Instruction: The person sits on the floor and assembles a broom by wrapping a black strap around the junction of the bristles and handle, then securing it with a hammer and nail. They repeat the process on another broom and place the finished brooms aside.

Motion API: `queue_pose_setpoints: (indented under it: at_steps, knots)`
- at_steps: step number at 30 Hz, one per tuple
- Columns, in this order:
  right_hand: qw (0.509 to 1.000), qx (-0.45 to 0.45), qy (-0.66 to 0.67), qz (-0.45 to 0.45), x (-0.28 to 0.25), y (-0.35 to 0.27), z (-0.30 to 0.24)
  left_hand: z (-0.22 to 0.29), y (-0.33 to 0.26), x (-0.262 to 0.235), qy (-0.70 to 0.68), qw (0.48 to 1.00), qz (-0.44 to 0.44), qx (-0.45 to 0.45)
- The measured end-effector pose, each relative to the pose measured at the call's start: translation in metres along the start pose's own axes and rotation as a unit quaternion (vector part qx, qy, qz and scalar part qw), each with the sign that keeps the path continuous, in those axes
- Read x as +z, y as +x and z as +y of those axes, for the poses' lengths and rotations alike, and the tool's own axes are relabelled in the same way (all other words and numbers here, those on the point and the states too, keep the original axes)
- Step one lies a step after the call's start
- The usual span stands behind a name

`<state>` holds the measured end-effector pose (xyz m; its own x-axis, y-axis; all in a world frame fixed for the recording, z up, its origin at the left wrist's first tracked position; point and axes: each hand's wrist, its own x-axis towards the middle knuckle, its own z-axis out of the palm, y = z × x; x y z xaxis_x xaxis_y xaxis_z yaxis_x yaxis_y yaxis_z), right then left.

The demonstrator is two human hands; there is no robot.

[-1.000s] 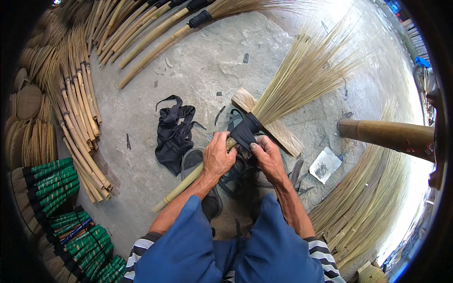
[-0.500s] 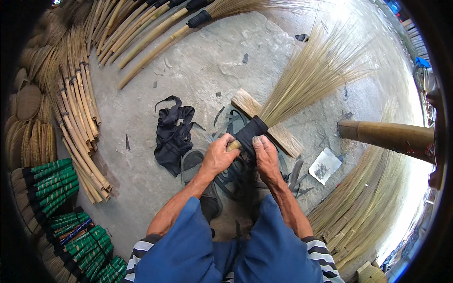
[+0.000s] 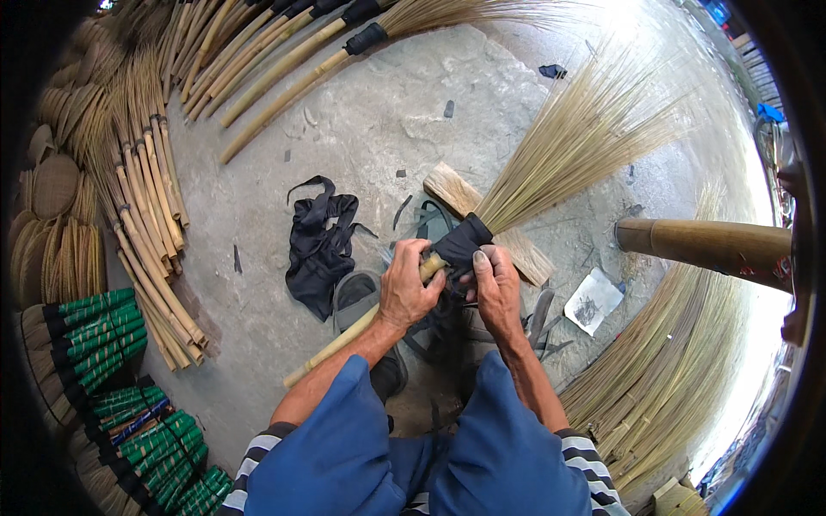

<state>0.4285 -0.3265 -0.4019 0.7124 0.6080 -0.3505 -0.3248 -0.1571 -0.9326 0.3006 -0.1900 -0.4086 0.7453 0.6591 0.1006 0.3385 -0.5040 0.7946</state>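
A grass broom (image 3: pixel 572 150) lies at a slant in front of me, its pale bristles fanned toward the far right. A wide black band (image 3: pixel 459 244) wraps the bristle base. My left hand (image 3: pixel 409 288) is closed around the bamboo handle (image 3: pixel 331 351) just below the band. The handle runs back toward me at the left, partly behind my left forearm. My right hand (image 3: pixel 497 291) pinches the near edge of the black band, thumb on top; its other fingers are partly hidden. Under the bristle base lies a wooden block (image 3: pixel 525 254).
Bundled black cloth (image 3: pixel 320 245) lies left of my sandals. Several finished brooms (image 3: pixel 297 103) lie at the far left, bamboo handles (image 3: pixel 142 198) and green-wrapped bundles (image 3: pixel 99 344) further left. Loose grass (image 3: pixel 658 361), a white sheet (image 3: pixel 593 301) and a thick bamboo post (image 3: pixel 701 251) are right.
The broom has turned, so its bamboo handle now shows along my left forearm. My left hand has shifted its hold slightly, and my right hand has moved a little right and nearer me.
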Motion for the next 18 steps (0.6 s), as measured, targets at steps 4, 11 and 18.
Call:
queue_pose_setpoints:
  at_steps: [4, 11, 18]
  knots:
    - [0.985, 0.136, 0.105, -0.014, 0.006, -0.007, 0.014, 0.001, 0.001, 0.002, -0.005, 0.999, 0.024, 0.027]
    - [0.988, 0.097, 0.108, -0.051, -0.003, -0.011, 0.01, -0.006, -0.001, -0.005, -0.036, 0.995, 0.014, 0.095]
    - [0.995, 0.037, -0.088, -0.035, -0.012, 0.0, 0.016, -0.002, 0.0, -0.004, 0.002, 0.995, 0.015, 0.096]
